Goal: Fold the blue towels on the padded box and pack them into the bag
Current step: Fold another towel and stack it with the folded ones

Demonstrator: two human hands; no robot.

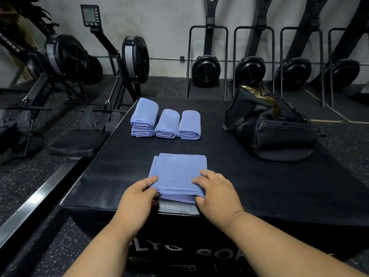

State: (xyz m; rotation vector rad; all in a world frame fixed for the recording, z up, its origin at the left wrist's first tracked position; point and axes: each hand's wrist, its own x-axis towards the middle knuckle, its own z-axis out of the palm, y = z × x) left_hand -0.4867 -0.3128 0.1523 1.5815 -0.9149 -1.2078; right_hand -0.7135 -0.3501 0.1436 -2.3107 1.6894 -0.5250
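A blue towel (178, 170) lies folded flat near the front edge of the black padded box (259, 186). My left hand (137, 198) pinches its near left corner. My right hand (217, 188) grips its near right corner, fingers on top of the cloth. Farther back on the box sit several folded blue towels (166, 121): two stacked at the left, two side by side to their right. A black bag (279, 132) with its top open stands on the box at the back right.
Rowing machines (127, 62) stand on the speckled floor to the left and behind the box. More black fan machines in metal frames (206, 70) line the wall at the back. A dark seat pad (77, 142) lies just left of the box.
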